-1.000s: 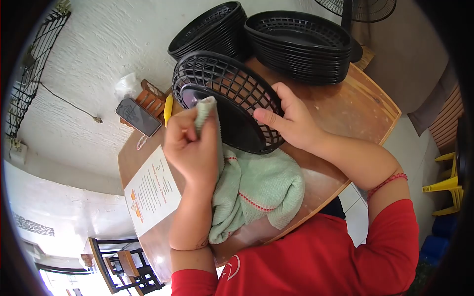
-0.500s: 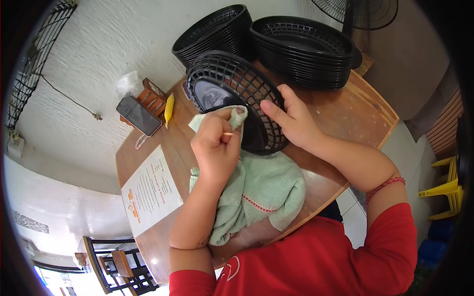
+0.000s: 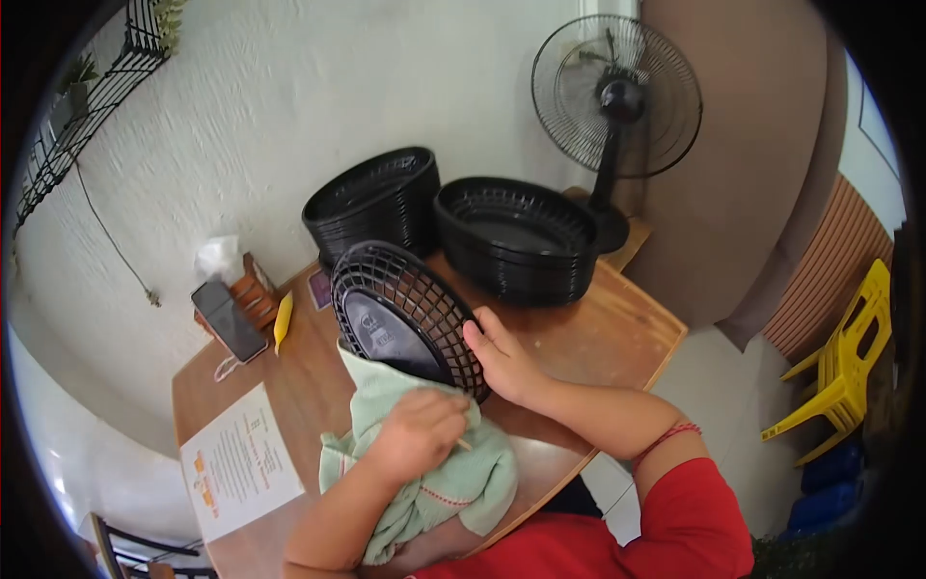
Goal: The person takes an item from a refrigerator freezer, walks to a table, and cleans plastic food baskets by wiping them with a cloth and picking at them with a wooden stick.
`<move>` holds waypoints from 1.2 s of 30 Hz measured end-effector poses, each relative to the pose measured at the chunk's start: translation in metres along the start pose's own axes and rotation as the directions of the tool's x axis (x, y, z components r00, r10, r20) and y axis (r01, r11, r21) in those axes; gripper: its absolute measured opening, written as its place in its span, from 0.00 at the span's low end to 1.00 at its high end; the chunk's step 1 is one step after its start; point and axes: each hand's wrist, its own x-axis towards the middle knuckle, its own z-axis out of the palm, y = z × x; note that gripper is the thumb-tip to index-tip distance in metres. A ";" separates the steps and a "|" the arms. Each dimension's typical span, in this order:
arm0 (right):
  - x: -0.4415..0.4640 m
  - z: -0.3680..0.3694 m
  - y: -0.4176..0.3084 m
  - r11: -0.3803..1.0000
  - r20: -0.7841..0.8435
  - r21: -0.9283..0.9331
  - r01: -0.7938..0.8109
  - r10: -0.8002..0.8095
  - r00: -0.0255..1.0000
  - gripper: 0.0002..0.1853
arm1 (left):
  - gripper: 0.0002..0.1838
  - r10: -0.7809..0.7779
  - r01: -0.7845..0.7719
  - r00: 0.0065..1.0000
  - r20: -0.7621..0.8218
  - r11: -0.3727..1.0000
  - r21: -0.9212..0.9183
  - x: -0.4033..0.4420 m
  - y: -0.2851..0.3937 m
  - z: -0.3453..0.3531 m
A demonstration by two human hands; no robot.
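Observation:
An oval black plastic food basket (image 3: 381, 328) with latticed sides is tilted up over the table, its flat base facing me. My right hand (image 3: 503, 359) grips its right rim, thumb on the lattice. My left hand (image 3: 422, 434) is closed on a pale green towel (image 3: 371, 386), whose raised edge lies against the basket's lower part. A small pale thing pokes out by the left fingers; I cannot make out what it is. The rest of the towel, with a red stitched line, lies bunched on the table below.
Two stacks of black baskets (image 3: 381, 207) (image 3: 521, 241) stand at the back of the wooden table (image 3: 617, 338). To the left are a phone (image 3: 230, 320), a yellow banana-shaped thing (image 3: 283, 321) and a printed sheet (image 3: 241, 463). Beyond stand a fan (image 3: 617, 96) and a yellow chair (image 3: 839, 357).
My view has tilted up, showing more wall and fan. The left hand has shifted down from the basket's inside base, and the towel edge now spreads along its lower side.

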 end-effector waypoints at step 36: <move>0.185 0.011 -0.077 -0.401 0.617 -0.784 0.474 -0.590 0.521 0.13 | 0.02 -0.306 0.385 0.888 0.342 0.903 -0.190 -0.025 -0.024 0.002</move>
